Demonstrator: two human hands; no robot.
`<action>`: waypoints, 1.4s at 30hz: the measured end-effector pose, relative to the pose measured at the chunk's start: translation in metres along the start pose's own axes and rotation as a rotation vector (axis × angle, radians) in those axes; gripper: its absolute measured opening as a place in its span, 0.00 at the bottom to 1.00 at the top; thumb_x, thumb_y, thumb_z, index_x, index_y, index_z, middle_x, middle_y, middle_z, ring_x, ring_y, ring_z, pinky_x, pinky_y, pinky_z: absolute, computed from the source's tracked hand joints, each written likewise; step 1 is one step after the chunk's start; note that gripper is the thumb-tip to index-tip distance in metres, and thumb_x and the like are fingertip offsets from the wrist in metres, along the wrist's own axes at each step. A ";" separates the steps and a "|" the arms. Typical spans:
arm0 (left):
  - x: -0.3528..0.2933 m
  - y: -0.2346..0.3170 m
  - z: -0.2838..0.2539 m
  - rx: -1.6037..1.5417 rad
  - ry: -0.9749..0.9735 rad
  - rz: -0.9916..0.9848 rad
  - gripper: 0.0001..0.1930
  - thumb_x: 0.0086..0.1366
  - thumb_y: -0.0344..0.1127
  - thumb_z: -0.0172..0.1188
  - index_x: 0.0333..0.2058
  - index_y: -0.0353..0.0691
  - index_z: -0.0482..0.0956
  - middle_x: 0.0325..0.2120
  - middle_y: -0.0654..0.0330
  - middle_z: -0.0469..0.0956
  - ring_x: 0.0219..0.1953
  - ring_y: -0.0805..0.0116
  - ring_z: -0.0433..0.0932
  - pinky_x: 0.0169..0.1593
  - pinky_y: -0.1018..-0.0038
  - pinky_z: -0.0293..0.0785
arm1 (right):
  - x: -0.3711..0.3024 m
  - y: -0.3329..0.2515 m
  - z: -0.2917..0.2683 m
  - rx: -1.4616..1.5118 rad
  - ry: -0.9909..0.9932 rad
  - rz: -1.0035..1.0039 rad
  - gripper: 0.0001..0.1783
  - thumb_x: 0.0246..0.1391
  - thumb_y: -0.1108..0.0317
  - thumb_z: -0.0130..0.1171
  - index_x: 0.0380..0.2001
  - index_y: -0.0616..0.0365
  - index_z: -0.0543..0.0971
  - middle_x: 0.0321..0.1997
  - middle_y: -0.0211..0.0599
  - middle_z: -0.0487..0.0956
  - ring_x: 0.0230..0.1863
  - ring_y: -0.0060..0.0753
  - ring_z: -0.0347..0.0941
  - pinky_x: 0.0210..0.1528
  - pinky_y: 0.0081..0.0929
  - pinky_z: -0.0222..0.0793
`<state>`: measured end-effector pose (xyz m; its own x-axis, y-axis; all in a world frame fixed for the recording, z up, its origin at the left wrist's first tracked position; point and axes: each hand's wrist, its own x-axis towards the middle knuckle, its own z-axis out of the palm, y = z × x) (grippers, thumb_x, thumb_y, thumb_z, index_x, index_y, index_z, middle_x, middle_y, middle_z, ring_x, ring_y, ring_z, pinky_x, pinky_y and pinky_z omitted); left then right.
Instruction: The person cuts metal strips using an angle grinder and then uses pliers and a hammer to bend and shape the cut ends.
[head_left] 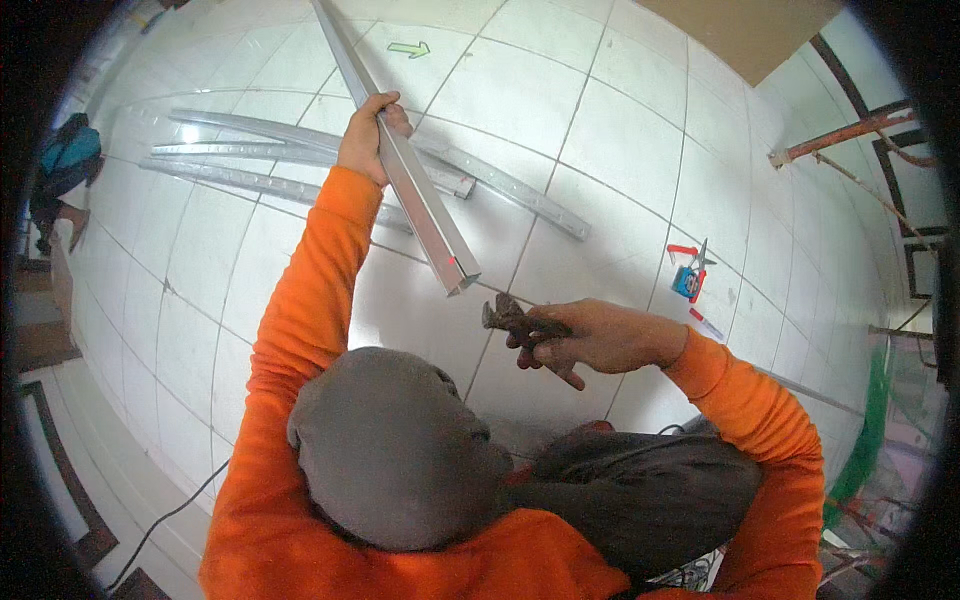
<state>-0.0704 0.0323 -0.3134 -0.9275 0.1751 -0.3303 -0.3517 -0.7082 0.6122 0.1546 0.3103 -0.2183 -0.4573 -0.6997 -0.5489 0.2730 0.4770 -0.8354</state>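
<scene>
My left hand (368,140) is closed around a long silver metal channel (415,190), partway along its length. The channel slants from the far left toward the middle, with its open near end close to my right hand (620,338). In that hand is a pair of dark, rusty-looking pliers (508,318), gripped by the handles. The pliers' jaws point left toward the channel's end and stand apart from it. Beneath the raised channel, several more metal channels (255,180) lie on the floor, partly hidden by my left arm.
On the white tiled floor (620,150) at the right lie a blue tape measure (686,282), a red-handled tool (702,262) and a red-and-white marker (706,324). A rusty pole (840,138) juts in at far right. A black cable (165,520) crosses the lower left.
</scene>
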 end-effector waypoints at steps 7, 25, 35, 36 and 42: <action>-0.015 0.044 0.044 -0.011 -0.059 0.164 0.09 0.61 0.29 0.59 0.28 0.42 0.66 0.20 0.66 0.66 0.20 0.77 0.64 0.22 0.80 0.64 | -0.005 -0.034 -0.008 -0.370 0.101 -0.003 0.16 0.65 0.58 0.50 0.47 0.57 0.73 0.28 0.42 0.77 0.27 0.40 0.76 0.32 0.38 0.70; -0.095 0.131 0.183 0.184 -0.493 0.512 0.07 0.62 0.36 0.59 0.31 0.47 0.69 0.21 0.69 0.68 0.16 0.80 0.65 0.16 0.82 0.65 | -0.014 -0.073 -0.001 -0.533 0.259 -0.180 0.14 0.66 0.60 0.49 0.48 0.57 0.67 0.32 0.52 0.75 0.37 0.57 0.74 0.39 0.49 0.65; -0.115 0.123 0.204 0.299 -0.422 0.562 0.07 0.61 0.38 0.61 0.31 0.47 0.72 0.21 0.69 0.69 0.16 0.80 0.67 0.17 0.81 0.66 | -0.020 -0.062 0.003 -0.621 0.385 -0.256 0.15 0.65 0.60 0.49 0.49 0.58 0.69 0.36 0.52 0.75 0.40 0.57 0.74 0.43 0.49 0.67; -0.119 0.121 0.207 0.296 -0.422 0.562 0.07 0.61 0.38 0.61 0.31 0.47 0.72 0.21 0.69 0.69 0.16 0.80 0.67 0.17 0.81 0.66 | -0.019 -0.061 0.001 -0.661 0.413 -0.298 0.15 0.65 0.60 0.49 0.48 0.58 0.70 0.36 0.52 0.75 0.41 0.56 0.74 0.44 0.49 0.67; -0.140 0.116 0.224 0.419 -0.380 0.624 0.09 0.60 0.38 0.62 0.29 0.44 0.71 0.20 0.67 0.69 0.16 0.78 0.68 0.16 0.80 0.67 | -0.018 -0.059 0.000 -0.784 0.479 -0.338 0.14 0.65 0.60 0.49 0.45 0.59 0.72 0.37 0.50 0.76 0.41 0.53 0.74 0.46 0.48 0.68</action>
<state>-0.0099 0.0784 -0.0352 -0.9205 0.1076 0.3758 0.2913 -0.4522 0.8430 0.1463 0.2949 -0.1596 -0.7508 -0.6568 -0.0699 -0.4962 0.6307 -0.5966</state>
